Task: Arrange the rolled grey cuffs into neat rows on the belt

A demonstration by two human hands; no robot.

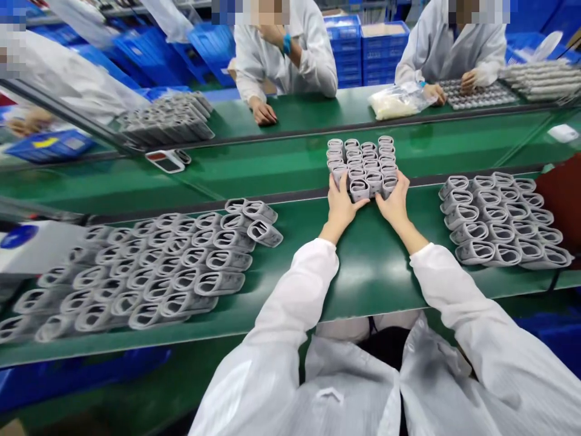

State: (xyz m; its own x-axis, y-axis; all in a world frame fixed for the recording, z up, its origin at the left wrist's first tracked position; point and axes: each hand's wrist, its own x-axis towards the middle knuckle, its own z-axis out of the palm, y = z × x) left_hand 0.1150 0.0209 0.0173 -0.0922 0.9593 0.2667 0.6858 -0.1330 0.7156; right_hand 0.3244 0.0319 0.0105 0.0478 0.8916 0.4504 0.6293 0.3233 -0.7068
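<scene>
Both my arms reach forward over the green bench to a block of grey rolled pieces [372, 163] standing on end in rows at its far edge and over the green strip beyond. My left hand [341, 203] presses the block's left and near side, fingers curved around it. On the right side, my right hand [394, 200] holds the same block, its thumb at the near row. Between them the rolls sit tightly together. Many similar rolls [154, 266] stand in rows on the bench to the left, and another group [503, 221] stands to the right.
Across the green strip [272, 169], two people in white coats sit at a far bench [313, 112]. A plastic bag [394, 103], a tray of small parts [476, 95], more rolls [167, 118] and a red-and-white device [166, 161] lie there. Blue crates [385, 51] stand behind.
</scene>
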